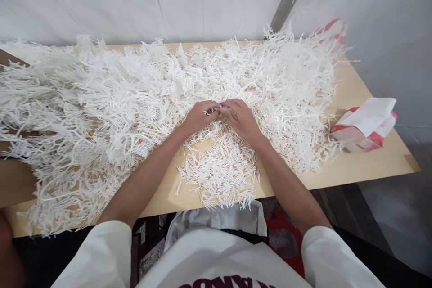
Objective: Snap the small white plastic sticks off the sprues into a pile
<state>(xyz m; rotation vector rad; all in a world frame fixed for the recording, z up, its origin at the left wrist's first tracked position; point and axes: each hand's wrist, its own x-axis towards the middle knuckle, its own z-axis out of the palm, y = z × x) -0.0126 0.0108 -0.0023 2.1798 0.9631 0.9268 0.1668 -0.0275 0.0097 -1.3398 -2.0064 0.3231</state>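
My left hand [201, 116] and my right hand [238, 117] meet over the middle of the table, fingertips pinched together. Between them is a small white branched plastic piece, only partly visible among the fingers. Around and beyond both hands spreads a large heap of white branched plastic pieces [141, 85], thin and twig-like, many in tangled clusters. Nearer my body, between my forearms, lies a separate pile of short loose white pieces [222, 166] reaching the table's front edge.
A wooden table [361, 166] stands against a tiled wall [128, 4]. On its right end sits a red and white paper bag [364, 126]; another red and white bag [332, 33] is at the back right. A brown cardboard piece [15, 180] and part of another person [10, 252] show at left.
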